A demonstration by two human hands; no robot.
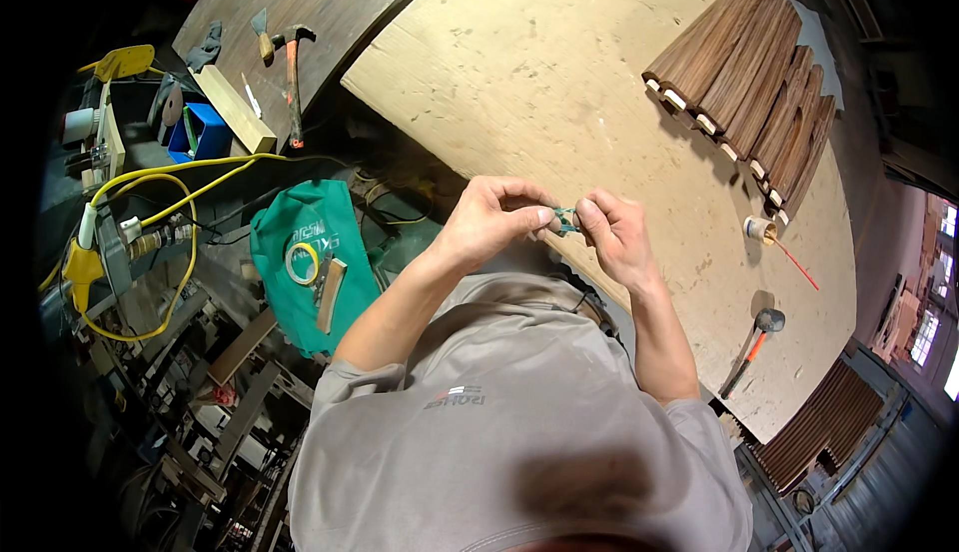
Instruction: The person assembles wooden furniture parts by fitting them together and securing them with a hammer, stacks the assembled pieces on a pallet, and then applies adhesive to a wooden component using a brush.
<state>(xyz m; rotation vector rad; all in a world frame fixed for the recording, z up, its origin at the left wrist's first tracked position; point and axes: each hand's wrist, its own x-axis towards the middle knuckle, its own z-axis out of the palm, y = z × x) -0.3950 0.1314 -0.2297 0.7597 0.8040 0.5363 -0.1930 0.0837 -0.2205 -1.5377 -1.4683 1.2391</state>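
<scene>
Close in front of my body, over the near edge of the pale wooden board (559, 82), my two hands are almost touching. A small, thin green piece (566, 219) spans the gap between them; its kind is too small to make out. My left hand (497, 217) pinches one end between thumb and fingers. At the other end, my right hand (617, 235) is closed with the thumb pressed on the curled fingers. Parts of the green piece are hidden by the fingertips.
Dark striped wooden slats with pale tenons (739, 72) lie at the far right. Near them are a small pot (759, 229) with a red stick and a mallet (768, 321). On the left are a hammer (293, 77), a green bag (290, 217) and a yellow cable (190, 164).
</scene>
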